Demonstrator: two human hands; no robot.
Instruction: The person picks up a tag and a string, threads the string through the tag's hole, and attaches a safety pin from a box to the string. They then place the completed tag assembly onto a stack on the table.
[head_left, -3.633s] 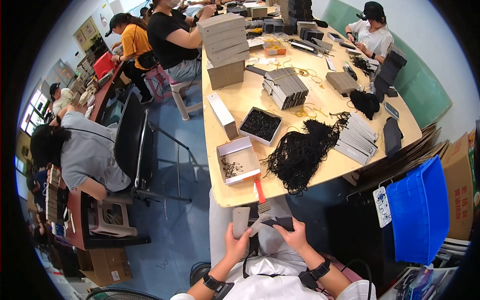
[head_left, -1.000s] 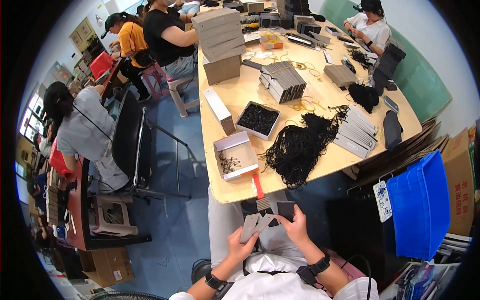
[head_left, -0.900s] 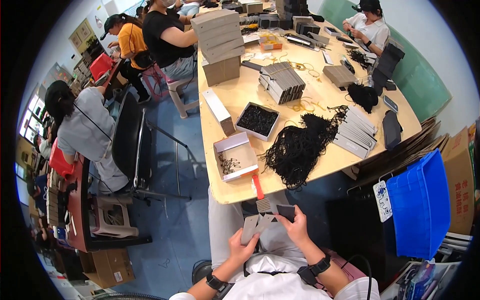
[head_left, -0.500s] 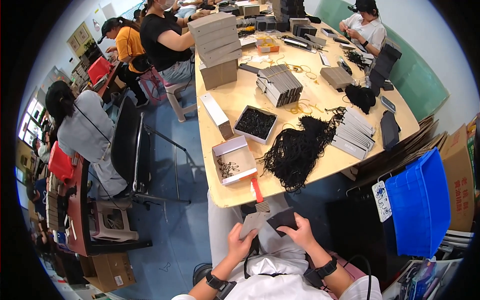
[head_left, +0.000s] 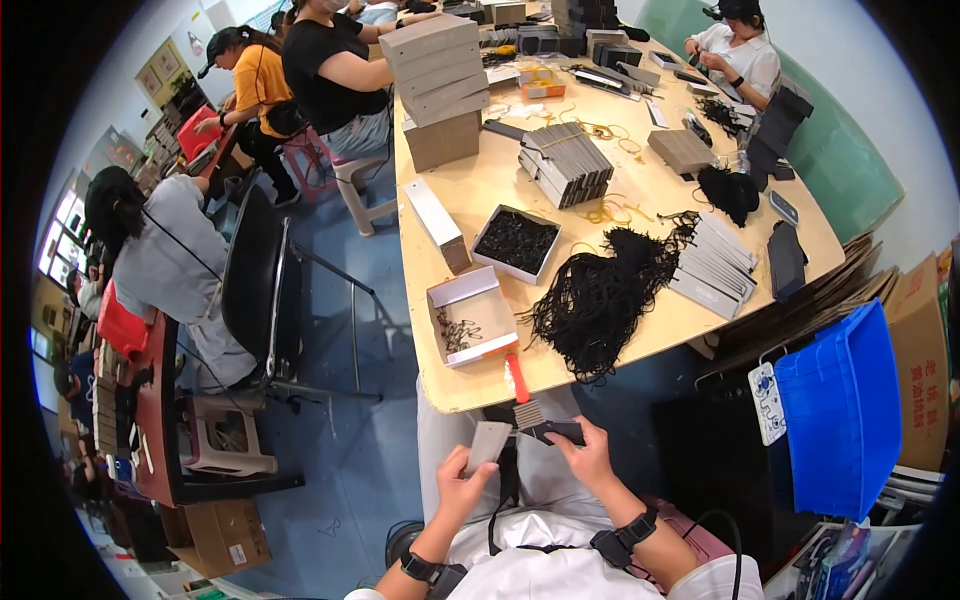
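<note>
Head view: my left fingers [head_left: 454,464] hold a pale grey flat piece [head_left: 487,445]; my right fingers [head_left: 593,436] grip a dark one [head_left: 562,431]; an open white box [head_left: 492,311] sits beyond on the surface [head_left: 465,388].

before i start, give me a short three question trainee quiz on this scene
1. Which hand holds the light grey piece?
2. True or false: the blue bin is on the person's right.
3. The heap of cords just right of the two near open boxes is: a) white, b) black, c) red?

Key: 1. The left hand. 2. True. 3. b.
</note>
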